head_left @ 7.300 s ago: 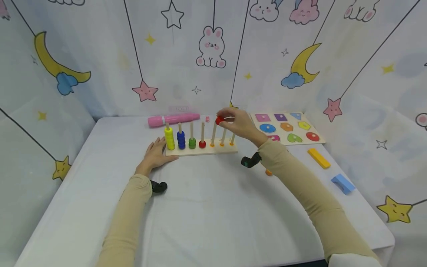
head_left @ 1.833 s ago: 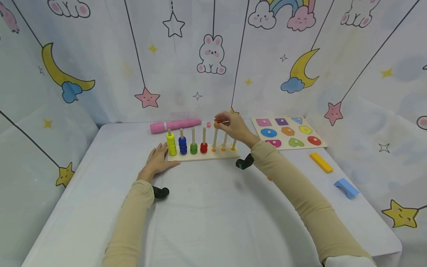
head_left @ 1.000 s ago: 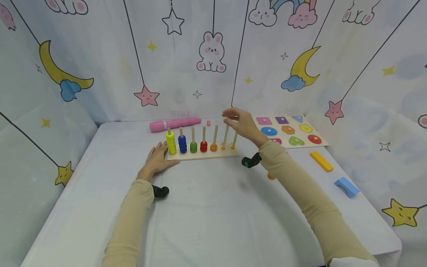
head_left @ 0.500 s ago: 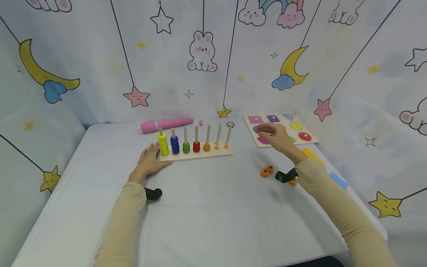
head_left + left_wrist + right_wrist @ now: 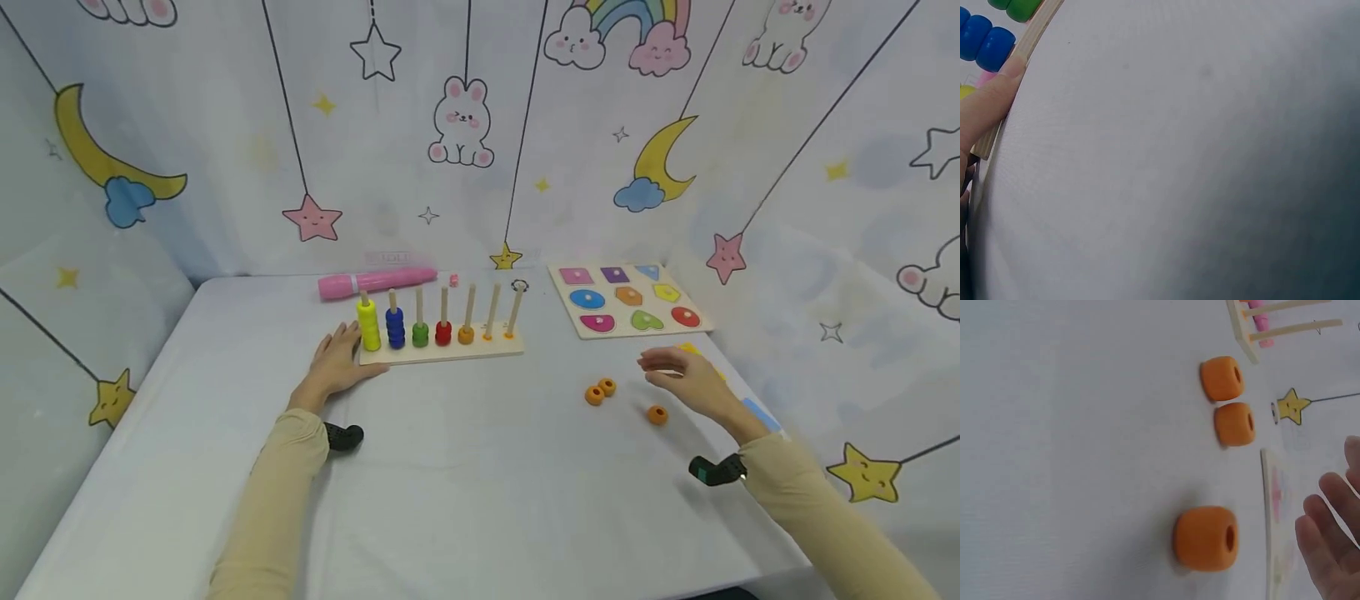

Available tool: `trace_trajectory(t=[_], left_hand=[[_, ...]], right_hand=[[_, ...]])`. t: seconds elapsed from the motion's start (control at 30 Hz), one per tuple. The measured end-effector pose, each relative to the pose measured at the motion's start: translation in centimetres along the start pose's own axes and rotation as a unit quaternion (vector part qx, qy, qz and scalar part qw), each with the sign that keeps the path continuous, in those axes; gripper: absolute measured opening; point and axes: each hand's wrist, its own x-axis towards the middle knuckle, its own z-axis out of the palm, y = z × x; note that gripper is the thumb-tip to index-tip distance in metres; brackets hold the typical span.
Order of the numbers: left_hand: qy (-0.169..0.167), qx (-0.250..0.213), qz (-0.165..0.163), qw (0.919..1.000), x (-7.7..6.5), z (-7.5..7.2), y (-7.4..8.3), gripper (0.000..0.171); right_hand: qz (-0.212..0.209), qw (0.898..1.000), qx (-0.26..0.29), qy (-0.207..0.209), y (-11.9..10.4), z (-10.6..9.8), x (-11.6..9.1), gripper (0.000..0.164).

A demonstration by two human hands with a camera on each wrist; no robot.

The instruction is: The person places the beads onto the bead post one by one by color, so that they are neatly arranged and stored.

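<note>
A wooden peg board (image 5: 450, 357) stands at mid table with upright pegs. Its pegs carry yellow beads (image 5: 369, 327), blue beads (image 5: 395, 328), green beads (image 5: 420, 335), red beads (image 5: 444, 333) and one orange bead (image 5: 466, 335); the two rightmost pegs are bare. My left hand (image 5: 333, 367) rests at the board's left end, its thumb along the front edge. My right hand (image 5: 690, 385) hovers with nothing in it, fingers slightly bent, above and beside a loose orange bead (image 5: 657, 415). Two more orange beads (image 5: 1222, 379) lie close together to its left.
A shape puzzle board (image 5: 630, 300) lies at the back right. Behind the peg board lies a pink tube-shaped object (image 5: 377, 283), with a tiny pink item (image 5: 453, 281) near it. A yellow block (image 5: 690, 348) and a blue block (image 5: 761, 413) sit partly hidden by my right arm.
One orange bead has gone onto the fifth peg and my right hand let it go. That hand then moved right and toward me, near the loose beads. My left hand stayed at the board.
</note>
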Motion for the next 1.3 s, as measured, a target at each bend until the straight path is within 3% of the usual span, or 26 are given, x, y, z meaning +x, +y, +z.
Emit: trace_trajectory(t=[0.33, 0.5, 0.7, 1.03, 1.3], left_hand=[[-0.004, 0.001, 0.0, 1.0, -0.1, -0.1, 0.1, 0.099], [-0.002, 0.0, 0.002, 1.0, -0.1, -0.1, 0.2, 0.1], [0.003, 0.004, 0.004, 1.0, -0.2, 0.0, 0.2, 0.1], [0.008, 0.008, 0.002, 0.9999, 0.3, -0.4, 0.2, 0.099], [0.007, 0.008, 0.001, 0.9999, -0.2, -0.1, 0.1, 0.099]], right_hand=[[0.044, 0.998, -0.021, -0.035, 2.5, 2.2, -3.7, 0.051], [0.046, 0.998, -0.049, -0.015, 3.2, 3.1, -4.5, 0.047], [0.032, 0.995, -0.09, 0.013, 3.2, 3.6, -4.5, 0.042], [0.025, 0.994, -0.102, 0.019, 2.7, 3.1, -3.7, 0.042], [0.013, 0.994, -0.101, 0.036, 1.9, 3.0, -2.5, 0.041]])
